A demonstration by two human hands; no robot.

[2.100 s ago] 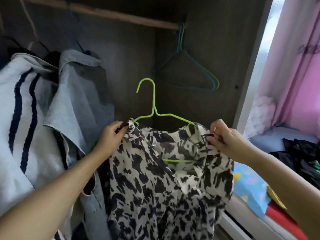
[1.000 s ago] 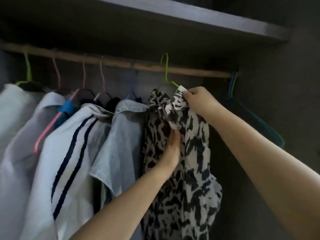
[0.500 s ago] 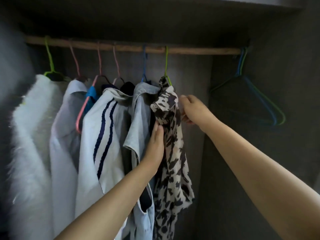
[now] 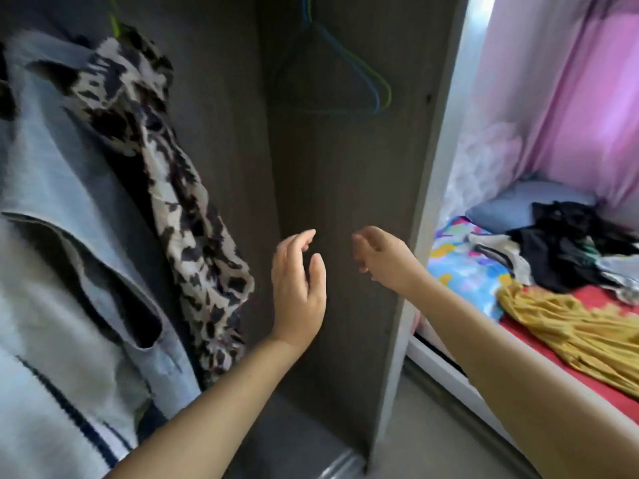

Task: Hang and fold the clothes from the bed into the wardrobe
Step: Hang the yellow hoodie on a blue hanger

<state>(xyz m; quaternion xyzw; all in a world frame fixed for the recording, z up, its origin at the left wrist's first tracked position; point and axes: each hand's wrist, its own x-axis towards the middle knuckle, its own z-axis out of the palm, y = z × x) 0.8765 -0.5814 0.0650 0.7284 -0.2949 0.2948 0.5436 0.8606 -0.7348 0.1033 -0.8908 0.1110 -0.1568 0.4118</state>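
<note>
The black-and-cream patterned blouse (image 4: 179, 202) hangs on a green hanger (image 4: 114, 20) inside the wardrobe (image 4: 345, 174), at the right end of the hung clothes. My left hand (image 4: 299, 288) floats just right of its hem, fingers relaxed, touching nothing. My right hand (image 4: 383, 259) hovers beside it with fingers loosely curled and empty. On the bed (image 4: 463, 271) at the right lie a mustard-yellow garment (image 4: 570, 326) and a pile of black clothes (image 4: 567, 243).
A grey shirt (image 4: 69, 188) and a white garment with navy stripes (image 4: 52, 392) hang left of the blouse. Spare blue and green hangers (image 4: 349, 84) hang in the wardrobe's right part. A grey pillow (image 4: 501, 209) and pink curtain (image 4: 581, 98) lie behind the bed.
Both hands have let go of the patterned blouse, which now hangs on the rail, and dropped lower. The view has swung down and right toward the bed.
</note>
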